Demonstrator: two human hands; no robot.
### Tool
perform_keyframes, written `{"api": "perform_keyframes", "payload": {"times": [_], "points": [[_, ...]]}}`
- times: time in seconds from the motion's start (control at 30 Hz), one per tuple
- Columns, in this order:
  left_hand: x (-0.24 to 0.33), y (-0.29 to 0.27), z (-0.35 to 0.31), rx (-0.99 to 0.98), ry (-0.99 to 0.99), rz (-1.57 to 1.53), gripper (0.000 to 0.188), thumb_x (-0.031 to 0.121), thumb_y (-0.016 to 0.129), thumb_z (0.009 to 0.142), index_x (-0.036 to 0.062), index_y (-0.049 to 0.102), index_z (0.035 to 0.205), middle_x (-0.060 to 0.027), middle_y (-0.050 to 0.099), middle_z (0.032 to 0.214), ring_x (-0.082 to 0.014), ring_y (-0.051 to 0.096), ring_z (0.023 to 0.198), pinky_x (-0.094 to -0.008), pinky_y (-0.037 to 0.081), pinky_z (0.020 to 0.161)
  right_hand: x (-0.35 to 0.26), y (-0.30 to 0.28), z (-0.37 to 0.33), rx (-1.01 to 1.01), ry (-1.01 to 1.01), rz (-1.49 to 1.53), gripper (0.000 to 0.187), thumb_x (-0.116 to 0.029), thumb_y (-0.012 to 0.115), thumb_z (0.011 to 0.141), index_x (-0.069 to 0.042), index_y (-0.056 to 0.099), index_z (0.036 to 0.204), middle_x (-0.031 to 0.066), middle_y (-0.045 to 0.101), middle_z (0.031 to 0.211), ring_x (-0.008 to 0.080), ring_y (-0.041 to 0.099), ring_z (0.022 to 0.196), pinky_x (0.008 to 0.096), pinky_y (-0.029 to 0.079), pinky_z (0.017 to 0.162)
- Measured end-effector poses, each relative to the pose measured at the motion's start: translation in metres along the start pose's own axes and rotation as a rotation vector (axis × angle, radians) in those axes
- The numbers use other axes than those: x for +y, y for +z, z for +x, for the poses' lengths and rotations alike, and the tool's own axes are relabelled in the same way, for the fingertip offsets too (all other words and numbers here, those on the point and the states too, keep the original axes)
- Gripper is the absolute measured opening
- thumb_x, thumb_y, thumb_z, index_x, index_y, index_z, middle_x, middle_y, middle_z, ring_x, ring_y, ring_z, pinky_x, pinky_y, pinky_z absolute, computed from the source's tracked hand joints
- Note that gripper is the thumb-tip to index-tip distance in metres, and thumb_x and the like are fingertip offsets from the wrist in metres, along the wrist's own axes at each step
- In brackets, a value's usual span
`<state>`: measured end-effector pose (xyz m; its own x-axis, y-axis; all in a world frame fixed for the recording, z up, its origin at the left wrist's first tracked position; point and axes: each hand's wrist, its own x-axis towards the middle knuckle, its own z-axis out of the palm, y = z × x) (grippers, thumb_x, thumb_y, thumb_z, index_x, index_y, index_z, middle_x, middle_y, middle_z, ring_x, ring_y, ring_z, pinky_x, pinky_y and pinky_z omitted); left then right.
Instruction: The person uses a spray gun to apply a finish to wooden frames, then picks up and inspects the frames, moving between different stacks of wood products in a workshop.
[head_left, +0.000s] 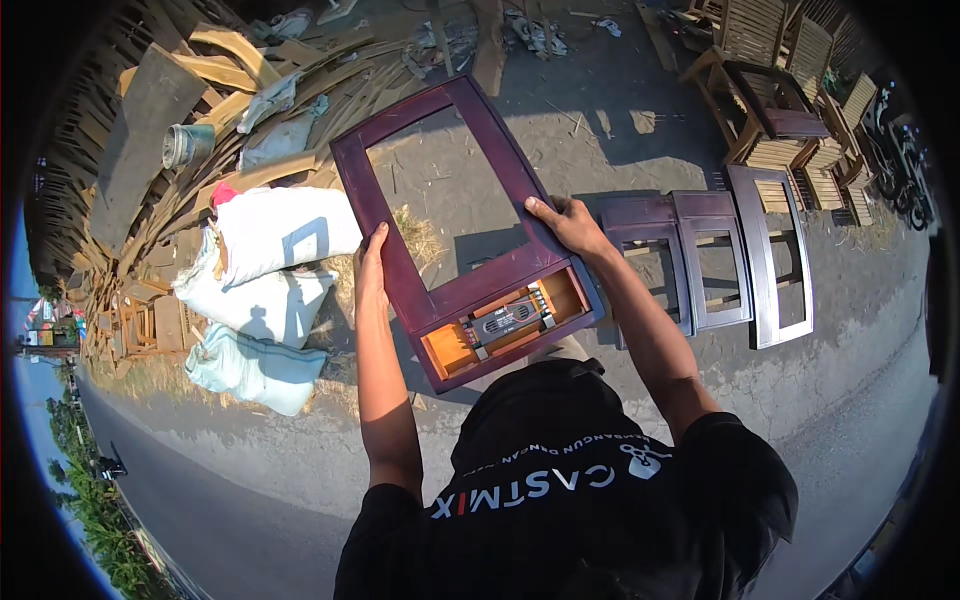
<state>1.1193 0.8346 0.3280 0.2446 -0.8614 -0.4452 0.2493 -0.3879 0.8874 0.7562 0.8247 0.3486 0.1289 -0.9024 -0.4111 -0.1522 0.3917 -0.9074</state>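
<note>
A dark reddish-brown wooden frame (408, 262) with a large rectangular opening is held up in front of me, tilted. My left hand (372, 268) grips its left edge, the thumb on the front face. On the opposite edge my right hand (574, 228) is closed, its thumb pressed over the face and its fingers hidden behind. Along the frame's near end runs a shallow compartment with lighter orange-brown wood inside. A grey and black device (507, 318) with wires or clips around it sits in that compartment; its exact kind is unclear.
Similar dark frames (712, 262) and a paler-looking one (797, 322) are at the right. Stuffed white sacks (275, 235) lie at the left, before piled scrap wood (225, 75) and a bucket (188, 146). Wooden chairs (790, 110) stand far right; a road (290, 520) runs behind.
</note>
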Motion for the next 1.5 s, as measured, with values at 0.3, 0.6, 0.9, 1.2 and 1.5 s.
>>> {"api": "perform_keyframes", "payload": {"times": [0.3, 0.6, 0.9, 1.2, 1.5], "points": [[0.044, 0.129, 0.191, -0.072, 0.011, 0.054, 0.049, 0.041, 0.071, 0.091, 0.0065, 0.060, 0.124, -0.0065, 0.069, 0.096, -0.0154, 0.065, 0.080, -0.0336, 0.054, 0.062, -0.038, -0.083, 0.195, 0.173, 0.000, 0.010, 0.079, -0.053, 0.075, 0.086, 0.012, 0.059, 0.129, 0.0226, 0.071, 0.106, 0.0233, 0.071, 0.090, 0.0351, 0.057, 0.079], [0.071, 0.234, 0.393, -0.078, 0.044, 0.097, 0.063, 0.041, 0.075, 0.088, 0.0044, 0.055, 0.137, -0.0090, 0.064, 0.121, -0.0202, 0.061, 0.111, -0.0373, 0.050, 0.095, -0.104, -0.149, 0.392, 0.269, -0.043, 0.022, 0.073, -0.048, 0.074, 0.089, 0.010, 0.059, 0.130, 0.0216, 0.070, 0.109, 0.0212, 0.069, 0.091, 0.0328, 0.057, 0.076], [0.225, 0.401, 0.660, -0.234, 0.238, 0.228, 0.093, 0.038, 0.080, 0.084, 0.0007, 0.032, 0.154, -0.0193, 0.059, 0.135, -0.0233, 0.063, 0.114, -0.0342, 0.053, 0.092, -0.178, -0.241, 0.645, 0.470, -0.144, -0.130, 0.062, -0.049, 0.071, 0.091, 0.003, 0.065, 0.125, 0.0148, 0.071, 0.104, 0.0189, 0.067, 0.095, 0.0342, 0.053, 0.085], [0.352, 0.544, 0.859, -0.282, 0.356, 0.177, 0.066, 0.026, 0.076, 0.089, 0.0066, 0.050, 0.146, -0.0108, 0.066, 0.124, -0.0177, 0.063, 0.105, -0.0328, 0.053, 0.089, -0.321, -0.316, 0.856, 0.571, -0.095, -0.150, 0.067, -0.054, 0.066, 0.091, -0.001, 0.063, 0.130, 0.0193, 0.073, 0.104, 0.0260, 0.070, 0.096, 0.0375, 0.053, 0.086], [0.369, 0.636, 1.068, -0.140, 0.293, 0.212, 0.062, 0.031, 0.073, 0.092, 0.0040, 0.052, 0.143, -0.0085, 0.063, 0.126, -0.0194, 0.060, 0.110, -0.0331, 0.048, 0.095, -0.386, -0.412, 1.102, 0.498, -0.153, -0.363, 0.080, -0.065, 0.062, 0.087, -0.007, 0.053, 0.141, 0.0294, 0.066, 0.118, 0.0428, 0.065, 0.112, 0.0464, 0.049, 0.098]]}}
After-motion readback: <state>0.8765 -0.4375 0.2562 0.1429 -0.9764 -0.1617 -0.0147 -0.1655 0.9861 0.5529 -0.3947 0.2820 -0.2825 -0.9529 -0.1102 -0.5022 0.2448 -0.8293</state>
